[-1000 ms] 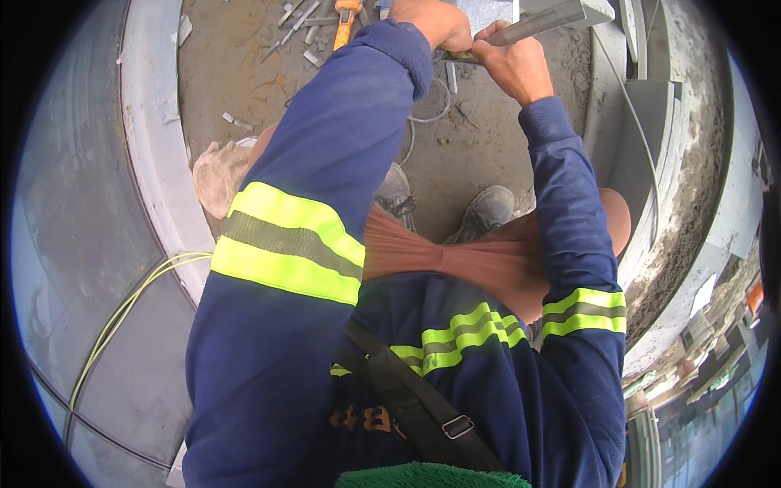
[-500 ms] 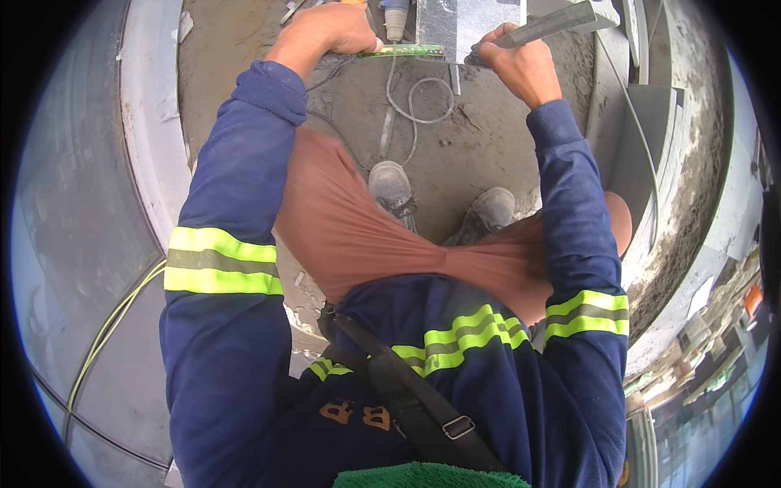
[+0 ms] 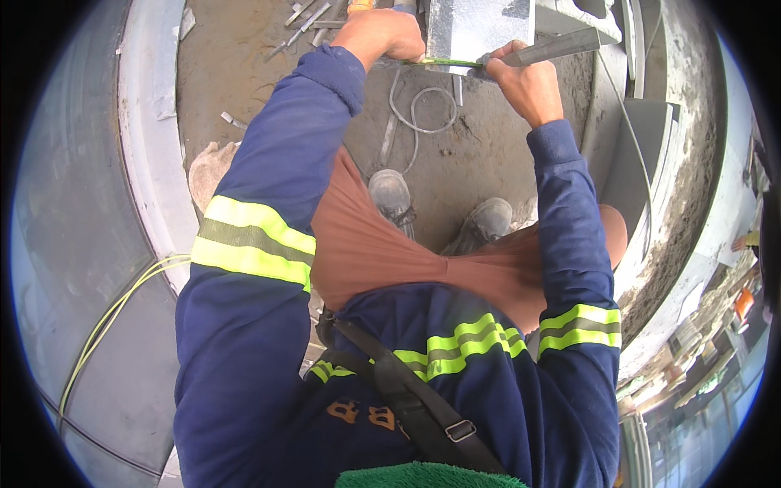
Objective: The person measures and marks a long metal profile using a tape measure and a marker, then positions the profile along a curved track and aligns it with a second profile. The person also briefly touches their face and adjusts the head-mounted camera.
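At the top of the view my left hand [image 3: 382,37] is closed on one end of a green measuring tape [image 3: 451,63]; any tape case is hidden by the hand. The tape runs across the near edge of a pale grey slab [image 3: 480,28] towards my right hand [image 3: 525,77]. That hand is closed, its fingertips at the slab's near right corner. A long flat grey strip [image 3: 561,46] sticks out rightward from between its thumb and fingers. What the fingertips touch is too small to make out.
A grey cord [image 3: 435,128] loops on the dusty ground below the slab. An orange-ended tool [image 3: 360,5] shows behind my left hand. Several offcut strips [image 3: 305,20] lie at upper left. Pale ledges [image 3: 146,98] border both sides. My shoes [image 3: 390,195] stand in the middle.
My left hand has moved right, towards the slab, and the visible stretch of tape between the hands is shorter. The whole scene sits slightly lower in the view. My right hand stays at the slab's corner.
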Tool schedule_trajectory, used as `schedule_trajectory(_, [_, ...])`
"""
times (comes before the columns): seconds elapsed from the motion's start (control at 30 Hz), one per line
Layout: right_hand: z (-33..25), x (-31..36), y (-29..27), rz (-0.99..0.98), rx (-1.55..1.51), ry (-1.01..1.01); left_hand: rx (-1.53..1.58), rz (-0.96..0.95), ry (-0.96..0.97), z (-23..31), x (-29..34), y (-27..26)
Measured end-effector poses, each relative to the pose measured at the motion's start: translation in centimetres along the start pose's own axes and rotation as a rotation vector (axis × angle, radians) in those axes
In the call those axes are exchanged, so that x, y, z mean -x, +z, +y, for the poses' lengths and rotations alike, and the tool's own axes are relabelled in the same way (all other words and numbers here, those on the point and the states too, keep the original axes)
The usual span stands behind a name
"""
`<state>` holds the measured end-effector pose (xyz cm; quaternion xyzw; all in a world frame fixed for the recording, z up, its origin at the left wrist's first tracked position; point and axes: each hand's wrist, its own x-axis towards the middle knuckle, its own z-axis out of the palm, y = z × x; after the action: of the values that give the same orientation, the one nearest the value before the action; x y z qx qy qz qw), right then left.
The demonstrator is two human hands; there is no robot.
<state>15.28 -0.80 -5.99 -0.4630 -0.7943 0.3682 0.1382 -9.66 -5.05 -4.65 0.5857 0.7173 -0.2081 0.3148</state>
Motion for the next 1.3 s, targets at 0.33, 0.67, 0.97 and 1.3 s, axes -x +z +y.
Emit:
schedule_trajectory(0.33, [-1.2,0.5,-0.3,-0.014,-0.047,0.101,0.005,-0.143,-0.087,1.0,1.7,-2.8])
schedule_trajectory(0.67, [-0.4,0.4,-0.1,0.022,-0.033,0.03,0.008,-0.17,-0.004,0.3,-0.9,-1.4])
schedule_trajectory(0.97, [-0.7,0.3,-0.3,-0.001,-0.052,0.068,-0.003,-0.121,-0.021,0.3,-1.6,-0.4])
schedule_trajectory(1.3, [-1.1,0.2,-0.2,-0.025,-0.03,0.083,0.009,-0.143,-0.02,0.1,-1.9,-0.2])
